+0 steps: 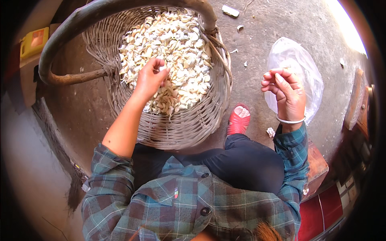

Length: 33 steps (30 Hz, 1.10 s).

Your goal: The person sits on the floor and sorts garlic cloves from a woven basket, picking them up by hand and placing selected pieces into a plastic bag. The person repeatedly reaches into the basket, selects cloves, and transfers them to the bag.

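A heap of garlic cloves (181,45) fills much of a wicker basket (184,132) in front of me. Over the heap, my left hand (150,76) pinches a small whitish piece, which looks like a garlic clove (162,68), between thumb and finger. My right hand (286,87) is raised above a translucent plastic bag (310,81) on the floor to the right. Its fingers are curled with the thumb close to them, and whether anything small is between them is not visible. Part of the bag is hidden behind this hand.
A thick wooden handle (72,39) arches over the basket's left and far side. My foot in a red sandal (239,120) rests between basket and bag. Scraps such as a white chunk (230,10) lie on the concrete floor (244,81). A yellow jug (34,42) stands far left.
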{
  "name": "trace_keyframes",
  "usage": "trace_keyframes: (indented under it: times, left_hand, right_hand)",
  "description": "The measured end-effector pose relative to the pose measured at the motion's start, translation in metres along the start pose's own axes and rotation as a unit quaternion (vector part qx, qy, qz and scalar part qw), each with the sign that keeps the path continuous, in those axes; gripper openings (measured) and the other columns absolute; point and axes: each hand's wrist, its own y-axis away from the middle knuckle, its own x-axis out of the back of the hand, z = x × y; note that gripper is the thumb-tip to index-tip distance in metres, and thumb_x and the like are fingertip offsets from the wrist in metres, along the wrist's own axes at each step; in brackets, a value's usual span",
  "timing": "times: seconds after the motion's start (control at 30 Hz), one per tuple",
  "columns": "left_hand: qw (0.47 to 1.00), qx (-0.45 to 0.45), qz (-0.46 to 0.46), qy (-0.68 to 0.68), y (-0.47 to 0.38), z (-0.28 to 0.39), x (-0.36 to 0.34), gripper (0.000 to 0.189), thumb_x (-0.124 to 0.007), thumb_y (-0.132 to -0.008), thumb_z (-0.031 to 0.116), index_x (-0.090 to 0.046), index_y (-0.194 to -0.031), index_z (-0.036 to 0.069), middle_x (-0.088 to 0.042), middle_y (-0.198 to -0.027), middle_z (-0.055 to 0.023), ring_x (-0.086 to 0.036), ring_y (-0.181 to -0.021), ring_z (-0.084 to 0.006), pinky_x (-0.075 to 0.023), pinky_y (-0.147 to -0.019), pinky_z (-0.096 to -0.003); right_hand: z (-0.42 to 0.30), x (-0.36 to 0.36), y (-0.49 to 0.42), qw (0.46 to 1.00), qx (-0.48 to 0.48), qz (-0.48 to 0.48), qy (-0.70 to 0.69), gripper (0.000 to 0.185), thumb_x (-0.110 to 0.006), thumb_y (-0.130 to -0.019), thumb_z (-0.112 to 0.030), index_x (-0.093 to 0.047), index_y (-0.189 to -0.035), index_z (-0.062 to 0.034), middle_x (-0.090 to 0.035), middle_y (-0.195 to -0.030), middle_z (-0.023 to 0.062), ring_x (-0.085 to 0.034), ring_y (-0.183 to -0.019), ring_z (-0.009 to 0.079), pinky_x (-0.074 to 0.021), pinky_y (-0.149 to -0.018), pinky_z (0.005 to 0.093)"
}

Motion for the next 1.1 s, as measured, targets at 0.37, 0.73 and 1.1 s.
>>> trace_keyframes:
  times: [0.37, 0.73, 1.1]
  left_hand:
    - [0.857, -0.291, 0.005, -0.424, 0.038, -0.050, -0.047, 0.014, -0.056, -0.071, 0.011, -0.055, -0.085, 0.012, -0.054, -0.085, -0.0045, -0.054, -0.070, -0.0246, -0.0464, -0.057, -0.0332]
    - [0.961, 0.051, -0.112, 0.249, 0.054, -0.022, -0.015, 0.031, -0.052, -0.082, 0.007, -0.048, -0.111, -0.001, -0.058, -0.076, -0.0069, -0.054, -0.060, -0.0107, -0.0463, -0.051, -0.0213]
    - [0.927, -0.047, -0.214, 0.303, 0.086, 0.053, -0.048, 0.030, -0.051, -0.083, 0.010, -0.044, -0.110, 0.000, -0.056, -0.072, -0.0067, -0.053, -0.054, -0.0100, -0.0439, -0.047, -0.0195]
  right_hand:
    - [-0.001, -0.010, 0.007, 1.000, 0.001, -0.018, 0.025, 0.016, -0.047, -0.082, -0.009, -0.052, -0.094, 0.0012, -0.057, -0.085, 0.0132, -0.057, -0.074, 0.0199, -0.0478, -0.066, 0.0297]
    - [0.006, -0.016, 0.006, 0.998, -0.032, -0.053, 0.007, 0.017, -0.048, -0.082, -0.009, -0.052, -0.095, 0.0015, -0.057, -0.086, 0.0134, -0.058, -0.075, 0.0199, -0.0482, -0.067, 0.0302]
    - [0.034, -0.046, -0.001, 0.925, -0.235, -0.247, -0.168, 0.042, -0.039, -0.088, -0.027, -0.041, -0.114, 0.0058, -0.051, -0.106, 0.0184, -0.054, -0.094, 0.0257, -0.0446, -0.081, 0.0358]
